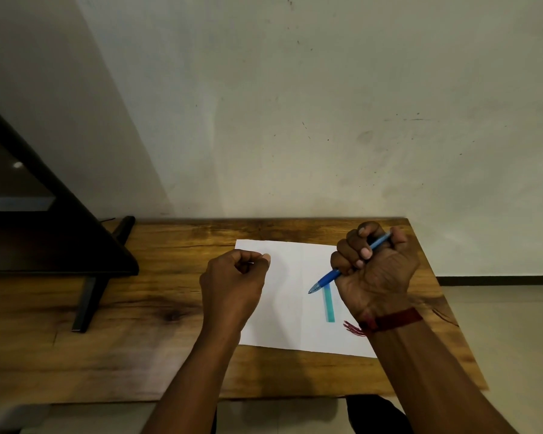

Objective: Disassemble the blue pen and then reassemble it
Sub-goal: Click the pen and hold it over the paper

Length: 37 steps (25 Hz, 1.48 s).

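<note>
While I find no readable writing anywhere, my right hand fists the blue pen, tip down over the white paper. A teal tube lies beside it. My left hand is pinched closed; on what, I cannot tell.

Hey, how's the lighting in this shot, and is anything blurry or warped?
Head view: dim, warm light; a diagonal shadow darkens the wall on the left; the table edges bow from the wide lens; the left hand casts a soft shadow on the paper; the pen stays fairly sharp.
</note>
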Each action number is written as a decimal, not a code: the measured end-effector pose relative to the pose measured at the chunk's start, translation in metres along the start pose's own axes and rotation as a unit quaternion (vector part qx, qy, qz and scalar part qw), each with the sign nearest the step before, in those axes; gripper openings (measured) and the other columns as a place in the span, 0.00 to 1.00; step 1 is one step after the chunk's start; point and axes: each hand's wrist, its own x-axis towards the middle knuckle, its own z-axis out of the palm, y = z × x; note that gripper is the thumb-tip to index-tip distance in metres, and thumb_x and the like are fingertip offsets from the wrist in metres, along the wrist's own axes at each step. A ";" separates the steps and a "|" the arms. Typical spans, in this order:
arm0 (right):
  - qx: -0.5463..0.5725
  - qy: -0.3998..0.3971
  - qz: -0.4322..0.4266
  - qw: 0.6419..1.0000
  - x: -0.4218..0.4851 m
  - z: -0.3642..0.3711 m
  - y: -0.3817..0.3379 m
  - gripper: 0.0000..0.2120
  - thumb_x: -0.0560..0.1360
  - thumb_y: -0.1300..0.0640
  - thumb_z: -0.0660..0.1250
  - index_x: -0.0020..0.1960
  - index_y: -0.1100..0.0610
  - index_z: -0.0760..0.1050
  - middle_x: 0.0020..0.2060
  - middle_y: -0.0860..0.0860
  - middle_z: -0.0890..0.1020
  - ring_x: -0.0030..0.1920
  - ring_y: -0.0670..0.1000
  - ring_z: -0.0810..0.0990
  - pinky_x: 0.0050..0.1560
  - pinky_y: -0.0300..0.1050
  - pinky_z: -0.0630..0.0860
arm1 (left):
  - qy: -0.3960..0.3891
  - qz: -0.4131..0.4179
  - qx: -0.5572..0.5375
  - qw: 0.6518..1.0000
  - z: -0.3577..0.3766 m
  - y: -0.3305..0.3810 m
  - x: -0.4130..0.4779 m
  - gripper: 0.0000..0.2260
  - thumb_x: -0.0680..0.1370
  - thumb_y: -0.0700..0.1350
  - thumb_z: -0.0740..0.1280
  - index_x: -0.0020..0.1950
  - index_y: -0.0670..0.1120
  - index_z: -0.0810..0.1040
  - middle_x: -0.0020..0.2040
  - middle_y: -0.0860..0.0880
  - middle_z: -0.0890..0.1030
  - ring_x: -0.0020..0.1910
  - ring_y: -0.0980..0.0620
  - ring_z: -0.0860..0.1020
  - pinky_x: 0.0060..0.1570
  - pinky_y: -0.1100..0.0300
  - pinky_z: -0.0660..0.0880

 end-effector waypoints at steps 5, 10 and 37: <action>-0.022 0.010 0.009 1.000 0.003 0.001 -0.002 0.22 0.76 0.44 0.52 0.31 0.57 0.69 0.19 0.47 0.64 0.19 0.44 0.58 0.22 0.35 0.55 | -0.004 -0.001 -0.004 1.000 0.001 -0.002 0.001 0.06 0.71 0.50 0.73 0.35 0.56 0.80 0.37 0.57 0.84 0.39 0.54 0.83 0.47 0.53 0.80; 0.012 0.011 0.024 1.000 0.001 -0.001 0.002 0.25 0.76 0.41 0.49 0.31 0.57 0.69 0.19 0.47 0.64 0.19 0.44 0.59 0.22 0.36 0.55 | -0.009 0.004 0.002 1.000 0.003 -0.002 0.000 0.06 0.72 0.50 0.73 0.35 0.56 0.79 0.37 0.57 0.83 0.39 0.54 0.82 0.47 0.54 0.80; 0.015 0.049 0.013 0.999 0.006 -0.006 -0.006 0.25 0.76 0.42 0.52 0.27 0.56 0.66 0.18 0.47 0.61 0.20 0.45 0.57 0.22 0.36 0.55 | -0.029 0.008 0.036 0.999 -0.005 -0.012 0.026 0.01 0.73 0.48 0.71 0.41 0.53 0.82 0.41 0.54 0.84 0.43 0.53 0.82 0.43 0.59 0.77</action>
